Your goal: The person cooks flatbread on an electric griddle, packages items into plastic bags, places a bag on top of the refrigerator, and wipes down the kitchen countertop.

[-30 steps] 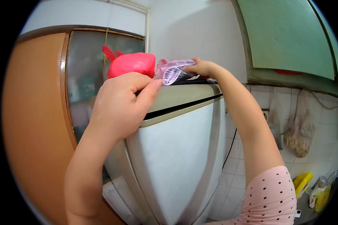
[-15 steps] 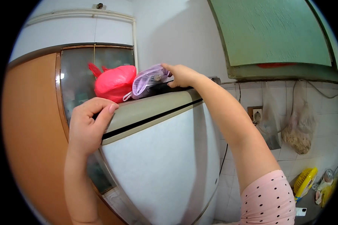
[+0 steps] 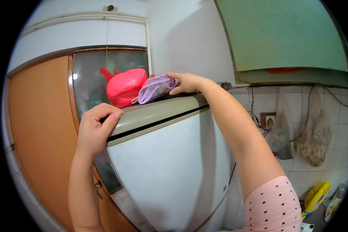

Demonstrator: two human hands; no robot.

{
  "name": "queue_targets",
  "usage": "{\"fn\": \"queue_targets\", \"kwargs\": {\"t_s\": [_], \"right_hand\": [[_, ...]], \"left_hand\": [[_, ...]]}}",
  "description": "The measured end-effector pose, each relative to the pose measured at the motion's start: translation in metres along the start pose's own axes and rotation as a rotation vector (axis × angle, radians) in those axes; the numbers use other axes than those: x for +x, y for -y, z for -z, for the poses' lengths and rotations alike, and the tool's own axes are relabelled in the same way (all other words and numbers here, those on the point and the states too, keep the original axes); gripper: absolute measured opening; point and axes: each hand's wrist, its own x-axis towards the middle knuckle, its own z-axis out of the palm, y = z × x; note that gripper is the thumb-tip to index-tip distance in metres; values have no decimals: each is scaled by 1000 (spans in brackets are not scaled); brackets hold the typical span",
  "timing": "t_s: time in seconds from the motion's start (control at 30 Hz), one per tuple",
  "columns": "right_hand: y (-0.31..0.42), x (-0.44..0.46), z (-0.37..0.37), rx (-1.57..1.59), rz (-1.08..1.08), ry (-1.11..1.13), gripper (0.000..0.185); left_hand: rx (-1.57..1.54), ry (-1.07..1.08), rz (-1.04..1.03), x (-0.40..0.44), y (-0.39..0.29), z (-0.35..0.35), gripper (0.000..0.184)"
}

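Note:
A refrigerator point(image 3: 162, 154) with a pale front and a grey-green top edge stands before me. On top of it, at the left, rests a knotted red plastic bag point(image 3: 125, 88), its contents hidden. Touching the red bag on its right is a see-through purple zip bag point(image 3: 154, 91), crumpled, with something dim inside. My right hand point(image 3: 185, 82) grips the right end of the purple bag, thumb on the near side and fingers behind. With bent fingers, my left hand point(image 3: 98, 125) holds the refrigerator's top left corner, just below the red bag.
An orange-brown door point(image 3: 42, 143) and a frosted glass panel point(image 3: 91, 73) are at the left. A green cabinet point(image 3: 282, 34) hangs at upper right. Below it are a wall socket point(image 3: 270, 122), hanging plastic bags point(image 3: 315, 139) and a yellow fan point(image 3: 317, 195).
My right hand has shifted the purple bag slightly left, closer against the red bag, and it looks more crumpled. My left hand stays on the corner. The view has shifted a little.

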Motion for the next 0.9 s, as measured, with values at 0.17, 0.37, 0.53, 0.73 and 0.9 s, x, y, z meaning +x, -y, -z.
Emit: {"fn": "queue_targets", "kwargs": {"t_s": [0.17, 0.37, 0.53, 0.73, 0.9], "right_hand": [[-12, -23, -1, 133, -7, -96, 61], [9, -90, -34, 46, 264, -534, 36], [42, -183, -73, 148, 342, -594, 27], [76, -335, -109, 234, 318, -428, 28], [130, -479, -116, 350, -30, -327, 27]], "left_hand": [[1, 14, 31, 2, 2, 0, 18], [-1, 54, 38, 1, 4, 5, 19], [414, -192, -47, -11, -35, -2, 23], [335, -186, -291, -63, -141, -70, 19], [-127, 194, -394, -148, -194, -160, 25]]}}
